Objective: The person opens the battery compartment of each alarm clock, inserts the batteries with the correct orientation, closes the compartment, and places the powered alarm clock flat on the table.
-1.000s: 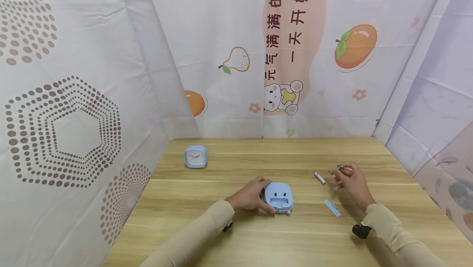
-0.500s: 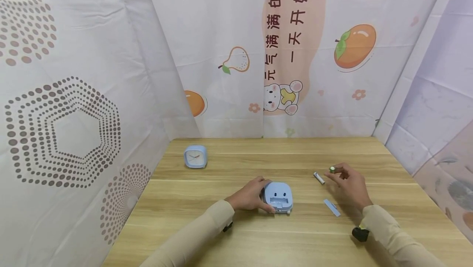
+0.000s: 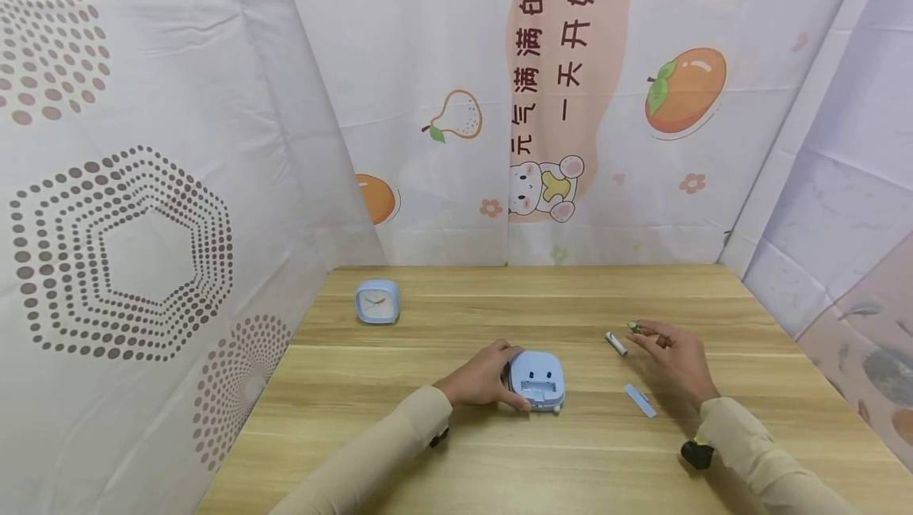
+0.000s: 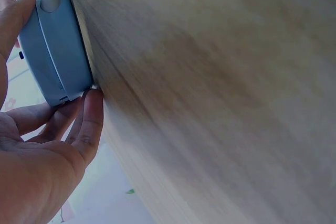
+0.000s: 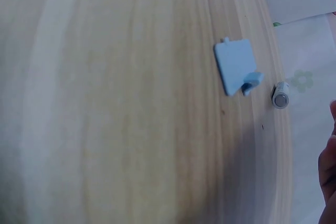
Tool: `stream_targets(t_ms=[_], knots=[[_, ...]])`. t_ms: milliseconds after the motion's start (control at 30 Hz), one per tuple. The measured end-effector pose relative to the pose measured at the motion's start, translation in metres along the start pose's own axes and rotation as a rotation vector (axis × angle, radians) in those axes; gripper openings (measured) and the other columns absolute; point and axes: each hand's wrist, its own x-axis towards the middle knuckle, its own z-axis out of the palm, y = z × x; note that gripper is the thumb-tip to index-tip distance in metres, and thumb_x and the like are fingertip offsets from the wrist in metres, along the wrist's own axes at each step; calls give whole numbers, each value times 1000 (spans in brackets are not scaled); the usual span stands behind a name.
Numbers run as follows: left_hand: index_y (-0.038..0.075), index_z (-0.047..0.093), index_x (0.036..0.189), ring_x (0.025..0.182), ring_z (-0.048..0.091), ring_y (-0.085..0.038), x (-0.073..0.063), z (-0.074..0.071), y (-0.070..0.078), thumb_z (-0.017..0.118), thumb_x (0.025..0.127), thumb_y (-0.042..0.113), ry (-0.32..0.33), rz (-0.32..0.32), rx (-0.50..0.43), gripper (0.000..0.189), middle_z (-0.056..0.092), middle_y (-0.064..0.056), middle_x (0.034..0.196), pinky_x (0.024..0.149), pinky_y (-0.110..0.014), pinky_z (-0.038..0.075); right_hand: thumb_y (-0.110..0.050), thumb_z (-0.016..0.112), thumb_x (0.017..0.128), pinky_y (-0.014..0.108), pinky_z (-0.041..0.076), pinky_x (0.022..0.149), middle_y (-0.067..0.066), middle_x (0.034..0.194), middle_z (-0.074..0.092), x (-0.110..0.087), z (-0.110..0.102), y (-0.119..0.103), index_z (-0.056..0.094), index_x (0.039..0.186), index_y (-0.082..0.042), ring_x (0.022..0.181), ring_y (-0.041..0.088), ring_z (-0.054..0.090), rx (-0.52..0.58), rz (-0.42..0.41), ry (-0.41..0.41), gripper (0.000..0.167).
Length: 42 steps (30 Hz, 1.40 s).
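Note:
A light-blue clock (image 3: 540,362) lies on the table with its back up and its battery slot uncovered. My left hand (image 3: 481,378) grips it from the left, thumb on the near side; in the left wrist view the fingers (image 4: 93,114) curl at the end of the clock (image 4: 58,45). Off to the right, my right hand (image 3: 676,354) pinches a small green-ended battery (image 3: 633,327) between thumb and fingertips. Just left of those fingertips lies a silver-white battery (image 3: 616,344). The light-blue battery cover (image 3: 639,401) rests nearer me; the right wrist view shows its tab.
A second light-blue clock (image 3: 377,302) stands at the back left, dial facing me. The wooden table (image 3: 456,309) ends at printed white curtains (image 3: 428,182) behind and on both sides. Dark wrist cameras (image 3: 697,454) sit under the sleeves.
My right hand has turned the green battery, so its end now faces me, and shifted it slightly left toward the silver-white one. The left hand and the clock have stayed still.

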Motion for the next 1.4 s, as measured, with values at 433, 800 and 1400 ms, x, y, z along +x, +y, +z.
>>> stream_targets(t_ms=[433, 800, 1400], knots=[[8, 49, 152, 116, 52, -7, 0, 0, -1, 90, 72, 56, -4, 0, -4, 102, 54, 1, 134, 104, -27, 46, -15, 74, 97, 24, 43, 54, 13, 101, 73, -5, -3, 4, 76, 113, -2, 69, 7, 52, -53, 5, -76, 21], [9, 49, 152, 115, 52, -7, 2, 2, -3, 90, 71, 57, -4, -6, -19, 102, 54, 2, 133, 104, -27, 46, -27, 77, 95, 25, 44, 57, 4, 98, 74, -14, -11, 3, 77, 113, -9, 73, 7, 54, -61, 65, -114, 26], [8, 48, 153, 117, 52, -9, -1, 0, -1, 90, 72, 56, -6, -5, -18, 102, 54, 0, 135, 104, -29, 46, -26, 71, 100, 25, 45, 57, 6, 106, 72, -29, -16, -8, 76, 115, -12, 79, 8, 55, -19, 47, -151, 21]])
